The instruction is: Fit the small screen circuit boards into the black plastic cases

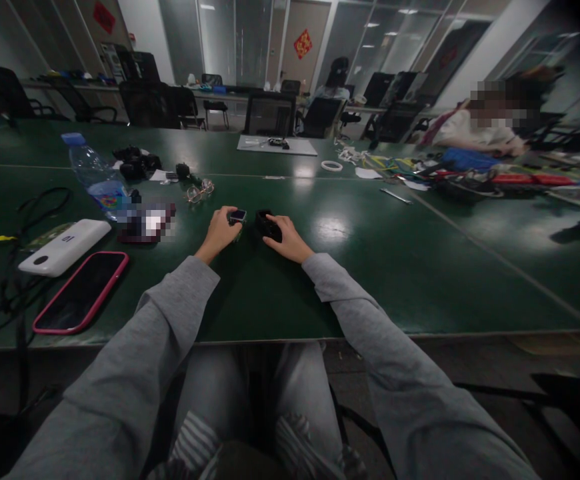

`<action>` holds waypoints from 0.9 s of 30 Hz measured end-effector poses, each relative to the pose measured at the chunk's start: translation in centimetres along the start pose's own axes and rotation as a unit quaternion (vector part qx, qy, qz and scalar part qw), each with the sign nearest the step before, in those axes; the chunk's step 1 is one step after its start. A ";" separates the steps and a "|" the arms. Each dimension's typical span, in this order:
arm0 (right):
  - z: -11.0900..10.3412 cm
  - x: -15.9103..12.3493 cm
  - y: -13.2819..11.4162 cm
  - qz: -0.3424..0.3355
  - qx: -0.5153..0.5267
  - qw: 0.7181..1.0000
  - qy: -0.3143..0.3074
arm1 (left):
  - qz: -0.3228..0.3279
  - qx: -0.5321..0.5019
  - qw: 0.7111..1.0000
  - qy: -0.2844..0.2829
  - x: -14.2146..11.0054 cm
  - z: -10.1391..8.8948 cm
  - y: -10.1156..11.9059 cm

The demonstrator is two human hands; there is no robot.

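Observation:
Near the middle of the green table (265,293), my left hand (219,233) is closed on a small square device with a dark screen and a light rim (238,216). Its exact kind is too small to make out. To the right, a short gap away, my right hand (286,237) grips a black box-shaped object (266,225) with its fingers over the top and near side. That object looks hollow at its upper end, though my fingers cover part of it. Both hands rest low, at or just above the tabletop.
At left lie a pink-cased phone (83,293), a white power bank (66,248), black straps and a leaning plastic bottle (95,177). Glasses (200,191) sit beyond my left hand. A tape ring (331,166), a metal tool (396,196) and cables are farther right, near a seated person (485,127).

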State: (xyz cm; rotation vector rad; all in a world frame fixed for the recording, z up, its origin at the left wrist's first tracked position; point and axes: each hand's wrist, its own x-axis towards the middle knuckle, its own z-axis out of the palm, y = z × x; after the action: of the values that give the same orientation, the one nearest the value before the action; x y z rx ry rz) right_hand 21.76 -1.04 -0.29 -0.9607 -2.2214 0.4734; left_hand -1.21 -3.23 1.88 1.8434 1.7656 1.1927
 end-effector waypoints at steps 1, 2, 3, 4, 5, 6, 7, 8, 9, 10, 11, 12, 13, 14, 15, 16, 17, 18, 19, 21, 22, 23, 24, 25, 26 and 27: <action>0.0 0.0 0.0 -0.004 0.001 1.000 0.002 | -0.005 -0.004 1.000 0.009 0.1 0.1 -0.2; 0.0 0.0 0.1 -0.007 0.000 1.000 0.004 | -0.005 -0.007 1.000 0.013 0.1 0.1 -0.4; 0.0 0.1 0.1 -0.008 -0.001 1.000 0.006 | -0.002 -0.008 1.000 0.014 0.1 0.2 -0.5; 0.0 0.1 0.1 -0.009 -0.004 1.000 0.007 | 0.003 -0.008 1.000 0.011 0.0 0.3 -0.5; 0.1 0.1 0.2 -0.010 -0.007 1.000 0.007 | 0.009 -0.005 1.000 0.008 -0.1 0.3 -0.4; 0.1 0.1 0.2 -0.011 -0.008 1.000 0.008 | 0.016 -0.002 1.000 0.004 -0.2 0.4 -0.3; 0.2 0.0 0.2 -0.013 -0.010 1.000 0.009 | 0.021 0.000 1.000 0.001 -0.2 0.4 -0.2; 0.2 0.0 0.2 -0.014 -0.010 1.000 0.010 | 0.024 0.001 1.000 -0.001 -0.3 0.5 -0.1; 0.2 0.0 0.2 -0.014 -0.011 1.000 0.011 | 0.027 0.000 1.000 -0.003 -0.4 0.5 0.1; 0.3 0.0 0.1 -0.014 -0.011 1.000 0.011 | 0.029 -0.002 1.000 -0.006 -0.4 0.6 0.2; 0.3 0.0 0.1 -0.014 -0.012 1.000 0.011 | 0.029 -0.006 1.000 -0.008 -0.4 0.6 0.3; 0.3 0.0 0.1 -0.014 -0.012 1.000 0.011 | 0.027 -0.010 1.000 -0.011 -0.4 0.7 0.4; 0.2 0.0 0.1 -0.016 -0.012 1.000 0.011 | 0.023 -0.014 1.000 -0.012 -0.4 0.7 0.4; 0.2 0.0 0.1 -0.017 -0.013 1.000 0.010 | 0.019 -0.016 1.000 -0.013 -0.4 0.8 0.4; 0.2 0.0 0.1 -0.019 -0.014 1.000 0.010 | 0.017 -0.014 1.000 -0.012 -0.4 0.8 0.4; 0.2 0.0 0.1 -0.019 -0.015 1.000 0.010 | 0.019 -0.007 1.000 -0.011 -0.5 0.7 0.4; 0.2 0.0 0.1 -0.018 -0.017 1.000 0.009 | 0.024 0.003 1.000 -0.010 -0.5 0.7 0.4; 0.2 0.0 0.1 -0.016 -0.019 1.000 0.008 | 0.030 0.016 0.999 -0.007 -0.6 0.6 0.3; 0.2 0.0 0.1 -0.015 -0.020 1.000 0.008 | 0.036 0.028 0.999 -0.004 -0.7 0.5 0.3; 0.2 0.0 0.0 -0.016 -0.020 1.000 0.009 | 0.037 0.041 0.998 0.003 -0.8 0.2 0.2; 0.2 -0.1 0.0 -0.016 -0.020 1.000 0.009 | 0.032 0.041 0.999 0.007 -0.8 0.1 0.2; 0.2 -0.1 0.0 -0.016 -0.020 1.000 0.010 | 0.026 0.037 0.999 0.011 -0.8 0.0 0.2; 0.2 -0.1 0.0 -0.014 -0.020 1.000 0.011 | 0.020 0.031 0.999 0.013 -0.8 -0.1 0.2; 0.2 -0.1 0.0 -0.011 -0.020 1.000 0.011 | 0.013 0.024 0.999 0.017 -0.8 -0.1 0.2; 0.2 0.0 0.0 -0.009 -0.020 1.000 0.012 | 0.004 0.016 1.000 0.021 -0.8 -0.1 0.2; 0.2 0.0 0.0 -0.008 -0.019 1.000 0.014 | -0.006 0.006 1.000 0.026 -0.7 0.0 0.1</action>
State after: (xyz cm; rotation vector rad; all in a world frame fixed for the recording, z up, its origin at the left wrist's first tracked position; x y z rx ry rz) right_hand 21.61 -1.06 -0.48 -0.9637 -2.2176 0.4096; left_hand -1.05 -3.89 1.74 1.8215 1.8118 1.2393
